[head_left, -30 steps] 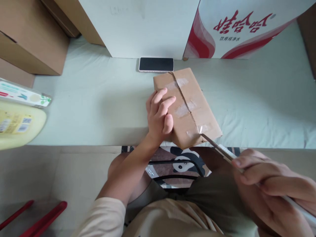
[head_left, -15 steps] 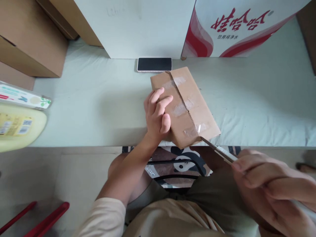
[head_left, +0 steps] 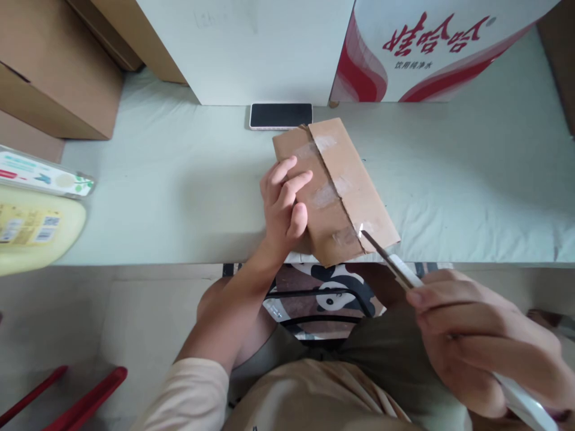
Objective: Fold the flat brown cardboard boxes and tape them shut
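A brown cardboard box (head_left: pixel 359 179) lies slanted at the front edge of the light green surface, with clear tape in several patches across its long seam. My left hand (head_left: pixel 284 200) rests on the box's left side, fingers spread and thumb apart, steadying it against the cloth. In my right hand (head_left: pixel 480 341) is a knife (head_left: pixel 399 267) with a white handle, fingers wrapped round it. Its blade tip meets the box top beside the seam, at the tape patch nearest me.
A phone (head_left: pixel 281 116) lies just behind the box. Behind it stand a white carton (head_left: pixel 265 54) and a red-and-white carton (head_left: pixel 413 78). Brown boxes (head_left: pixel 58 72) and a yellow container (head_left: pixel 36 230) are at the left. A panda-patterned item (head_left: pixel 335 299) shows below the edge.
The knife tip has moved up and slightly left, from the box's near edge onto its taped top. My right hand has shifted left with it. My left hand has barely moved.
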The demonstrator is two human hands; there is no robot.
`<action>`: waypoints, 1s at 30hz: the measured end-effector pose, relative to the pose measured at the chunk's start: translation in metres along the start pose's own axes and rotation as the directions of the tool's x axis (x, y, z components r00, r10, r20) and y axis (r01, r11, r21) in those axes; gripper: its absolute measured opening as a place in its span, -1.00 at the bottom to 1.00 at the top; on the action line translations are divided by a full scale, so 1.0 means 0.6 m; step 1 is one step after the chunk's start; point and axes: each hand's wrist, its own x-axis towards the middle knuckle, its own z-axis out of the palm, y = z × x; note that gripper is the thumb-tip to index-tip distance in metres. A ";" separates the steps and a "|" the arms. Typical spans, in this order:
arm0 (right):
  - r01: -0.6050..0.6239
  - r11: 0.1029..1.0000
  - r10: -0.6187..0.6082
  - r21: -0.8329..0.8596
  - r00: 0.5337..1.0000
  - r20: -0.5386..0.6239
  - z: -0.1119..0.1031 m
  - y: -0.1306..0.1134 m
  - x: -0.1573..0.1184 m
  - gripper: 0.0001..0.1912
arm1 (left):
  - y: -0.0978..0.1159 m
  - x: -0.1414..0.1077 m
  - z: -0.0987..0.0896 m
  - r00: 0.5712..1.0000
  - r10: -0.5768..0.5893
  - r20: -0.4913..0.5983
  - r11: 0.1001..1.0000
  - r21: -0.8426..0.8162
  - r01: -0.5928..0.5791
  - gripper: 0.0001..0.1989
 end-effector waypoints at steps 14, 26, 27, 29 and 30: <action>0.220 0.973 -0.203 -0.066 0.959 0.197 0.000 0.000 0.032 -0.85 | 0.005 0.001 0.000 0.996 -0.057 0.073 0.998 0.043 0.053 -0.33; 0.292 0.956 -0.291 -0.007 0.955 0.049 0.049 0.013 0.034 -0.70 | 0.006 0.002 0.000 1.000 -0.007 0.028 0.999 0.033 0.006 -0.38; 0.303 0.953 -0.301 -0.011 0.952 0.060 0.047 0.013 0.034 -0.69 | 0.006 0.003 -0.001 1.000 0.011 0.020 0.999 0.040 -0.012 -0.40; 0.345 0.939 -0.344 -0.013 0.938 0.049 0.045 0.012 0.036 -0.65 | 0.008 0.006 -0.002 0.999 0.046 0.005 0.996 0.070 -0.046 -0.43; 0.369 0.929 -0.369 -0.014 0.929 0.020 0.045 0.012 0.037 -0.63 | 0.009 0.008 -0.002 0.998 0.055 0.002 0.995 0.088 -0.055 -0.44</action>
